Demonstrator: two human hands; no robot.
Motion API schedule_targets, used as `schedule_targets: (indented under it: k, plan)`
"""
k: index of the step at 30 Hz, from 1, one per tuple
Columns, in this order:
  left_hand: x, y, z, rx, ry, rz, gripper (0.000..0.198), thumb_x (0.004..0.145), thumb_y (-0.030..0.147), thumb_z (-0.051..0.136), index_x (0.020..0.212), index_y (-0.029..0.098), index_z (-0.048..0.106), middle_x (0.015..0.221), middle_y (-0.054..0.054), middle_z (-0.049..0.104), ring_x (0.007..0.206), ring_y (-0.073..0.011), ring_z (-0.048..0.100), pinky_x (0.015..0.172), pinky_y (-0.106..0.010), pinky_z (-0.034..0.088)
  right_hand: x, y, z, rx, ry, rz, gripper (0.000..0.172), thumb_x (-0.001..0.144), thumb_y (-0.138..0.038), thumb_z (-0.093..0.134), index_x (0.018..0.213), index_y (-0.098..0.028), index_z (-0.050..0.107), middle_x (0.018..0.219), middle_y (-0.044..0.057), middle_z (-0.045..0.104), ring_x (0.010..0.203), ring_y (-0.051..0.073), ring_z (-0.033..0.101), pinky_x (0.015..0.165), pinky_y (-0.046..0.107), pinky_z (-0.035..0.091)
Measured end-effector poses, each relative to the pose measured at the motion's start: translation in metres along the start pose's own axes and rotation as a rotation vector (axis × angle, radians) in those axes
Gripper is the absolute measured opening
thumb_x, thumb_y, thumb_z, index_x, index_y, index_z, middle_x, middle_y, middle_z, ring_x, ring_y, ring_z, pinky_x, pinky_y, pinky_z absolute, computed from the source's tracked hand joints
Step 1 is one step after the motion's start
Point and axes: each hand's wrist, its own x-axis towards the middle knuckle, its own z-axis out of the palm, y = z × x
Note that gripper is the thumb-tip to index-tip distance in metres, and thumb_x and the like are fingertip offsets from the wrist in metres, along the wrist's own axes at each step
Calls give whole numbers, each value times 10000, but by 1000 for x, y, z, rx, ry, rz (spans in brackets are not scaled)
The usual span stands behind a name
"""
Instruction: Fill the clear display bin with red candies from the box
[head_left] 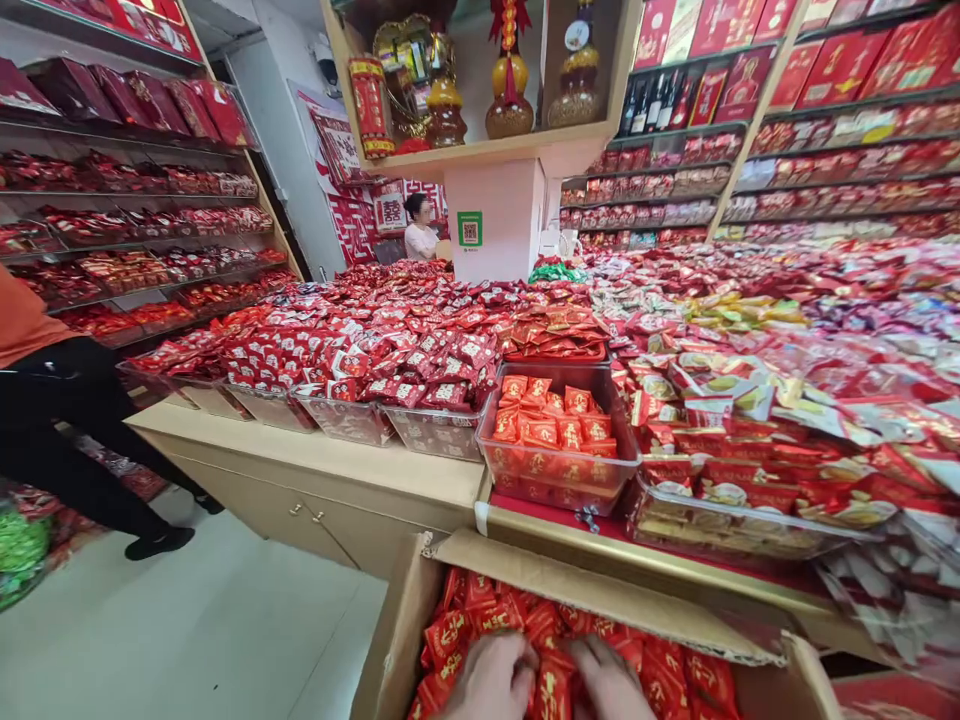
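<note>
An opened cardboard box [600, 585] at the bottom of the view holds many small red wrapped candies [469, 595] with gold print. My left hand [495, 675] is down among them, its fingers curled round some of the packets. To its right, my right hand [606, 680] also digs into the pile, fingers bent and slightly blurred. One red packet [553, 688] stands between the two hands. The fingertips are partly buried, so how many packets each hand grips cannot be made out.
Beyond the box, a clear plastic bin [559, 470] of orange-red packets stands on the counter [315, 445], beside bins heaped with wrapped sweets [442, 365]. A person in black trousers [82, 440] is at the left, and another person [420, 230] behind. Stocked shelves [135, 240] line the walls.
</note>
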Motion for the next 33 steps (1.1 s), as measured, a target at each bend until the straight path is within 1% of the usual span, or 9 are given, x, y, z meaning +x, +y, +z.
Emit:
schedule_targets:
  k: [3, 7, 10, 13, 15, 20, 22, 25, 33]
  plan:
    - [-11, 12, -21, -204, 206, 65, 198, 737, 145, 441, 906, 192, 532, 792, -12, 592, 750, -145, 546, 699, -258, 413, -4, 10, -22, 165, 26, -87, 338, 659, -79, 401, 911, -169, 609, 936, 90, 626, 874, 205, 560, 791, 303, 412]
    - [-21, 40, -52, -547, 320, 123, 166, 749, 190, 475, 915, 180, 472, 761, 7, 529, 670, -101, 518, 632, -212, 415, -10, 16, -44, 379, 41, -126, 173, 729, -218, 448, 766, -184, 613, 837, 86, 627, 830, 230, 554, 760, 345, 409]
    - [-25, 60, -63, -749, 335, 182, 186, 725, 177, 532, 893, 181, 452, 759, 20, 519, 687, -80, 506, 644, -189, 412, -15, 3, -60, 808, 49, -7, 223, 756, -343, 482, 870, -197, 606, 900, 87, 626, 867, 230, 552, 786, 375, 407]
    - [-27, 72, -62, -903, 290, 185, 211, 706, 161, 570, 880, 179, 452, 735, 29, 526, 674, -68, 506, 639, -180, 418, -18, -20, -81, 1341, -1, 85, 303, 763, -416, 486, 968, -205, 562, 841, 57, 622, 698, 165, 562, 661, 330, 451]
    - [-27, 78, -59, -1002, 247, 166, 222, 694, 159, 590, 877, 176, 465, 722, 29, 537, 658, -65, 513, 629, -182, 425, -16, -34, -94, 1501, 17, 93, 240, 736, -388, 547, 883, -201, 578, 739, 11, 595, 587, 112, 515, 588, 276, 437]
    - [-21, 87, -62, -1193, 61, 60, 324, 701, 258, 600, 1004, 181, 513, 817, -8, 576, 643, -85, 537, 557, -196, 431, -9, -44, -107, 1573, 40, 114, 144, 704, -324, 604, 761, -192, 590, 670, -27, 558, 542, 76, 467, 547, 232, 387]
    - [-17, 89, -65, -1160, 19, 33, 262, 698, 298, 603, 913, 149, 576, 747, -6, 583, 600, -77, 522, 544, -192, 424, -8, -43, -105, 1575, 62, 115, 127, 696, -302, 617, 758, -193, 593, 675, -28, 560, 553, 74, 463, 547, 223, 382]
    - [-10, 89, -66, -1139, 63, 29, 182, 648, 270, 656, 731, 121, 593, 653, 12, 580, 580, -62, 512, 578, -184, 427, -9, -44, -101, 1583, 119, 103, 96, 696, -267, 623, 757, -197, 597, 655, -37, 551, 571, 68, 455, 559, 206, 374]
    - [-2, 97, -70, -1380, 204, -55, 232, 596, 270, 704, 692, 141, 537, 574, 47, 552, 467, -33, 472, 461, -143, 392, -10, -56, -104, 1782, 146, 146, 118, 691, -267, 623, 792, -209, 608, 704, -25, 591, 575, 84, 499, 562, 228, 407]
